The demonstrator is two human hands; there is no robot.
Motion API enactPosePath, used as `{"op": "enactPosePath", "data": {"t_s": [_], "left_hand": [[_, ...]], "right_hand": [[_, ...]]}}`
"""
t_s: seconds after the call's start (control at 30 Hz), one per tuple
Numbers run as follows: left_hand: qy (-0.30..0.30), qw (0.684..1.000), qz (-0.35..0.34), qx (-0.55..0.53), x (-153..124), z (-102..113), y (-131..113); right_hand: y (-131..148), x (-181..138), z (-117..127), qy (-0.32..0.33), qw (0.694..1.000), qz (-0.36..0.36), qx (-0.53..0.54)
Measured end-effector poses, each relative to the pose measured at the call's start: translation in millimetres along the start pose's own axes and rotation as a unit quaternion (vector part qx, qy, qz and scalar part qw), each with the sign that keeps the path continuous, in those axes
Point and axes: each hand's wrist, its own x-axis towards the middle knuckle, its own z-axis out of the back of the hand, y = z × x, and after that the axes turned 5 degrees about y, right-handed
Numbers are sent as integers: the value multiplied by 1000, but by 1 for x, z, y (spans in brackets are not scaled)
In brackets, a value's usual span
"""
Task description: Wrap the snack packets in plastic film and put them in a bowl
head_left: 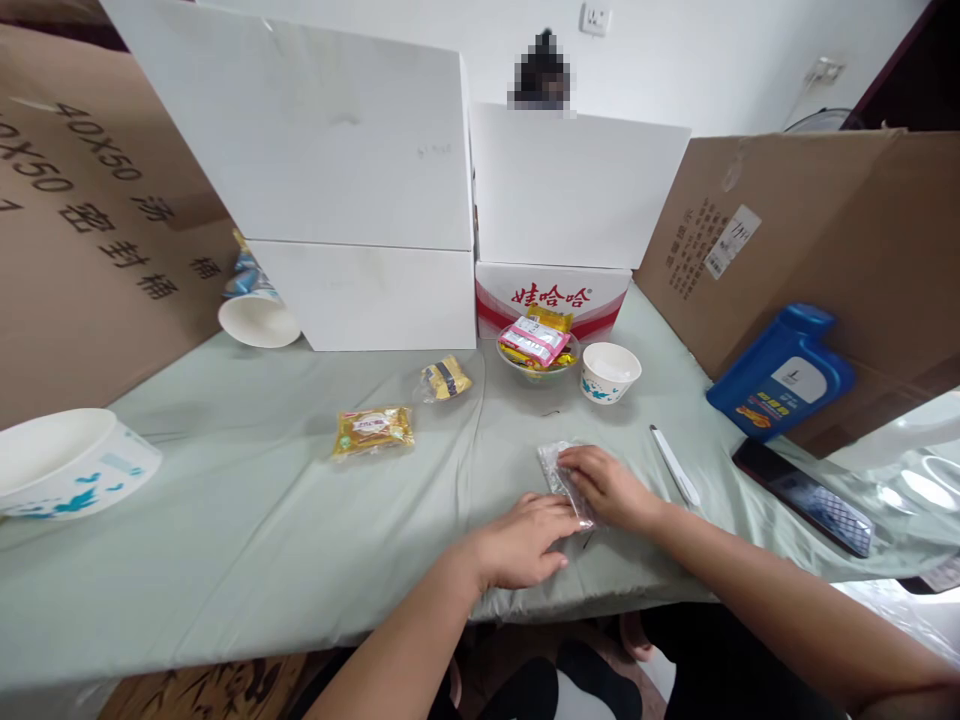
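Observation:
A clear, crinkled plastic packet (553, 462) lies on the cloth near the table's front edge, under both hands. My left hand (529, 540) lies palm down with its fingers stretched over the packet's near part. Its thumb points out to the right. From the right, my right hand (606, 485) rests on the packet's upper part with its fingers laid across it; its thumb is hidden. What the packet contains, if anything, is not visible. A white pen-like stick (674, 466) lies to the right of my right hand.
A bowl of wrapped snacks (534, 345) and a paper bowl (611, 373) stand behind the hands. Two snack packs (373, 430) lie left. A blue bottle (781, 375) and a phone (806, 497) sit right. White boxes (360, 295) wall the back; someone's head shows above.

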Motion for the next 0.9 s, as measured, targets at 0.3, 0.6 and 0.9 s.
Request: {"op": "enactPosePath", "data": {"t_s": [0.3, 0.6, 0.9], "left_hand": [[-114, 993, 12, -14, -12, 9, -8], [-198, 970, 79, 113, -1, 7, 13], [-189, 969, 94, 126, -4, 5, 16]], "right_hand": [[3, -2, -16, 4, 980, 68, -185], [10, -5, -12, 62, 974, 65, -209], [39, -60, -10, 85, 968, 51, -229]]}}
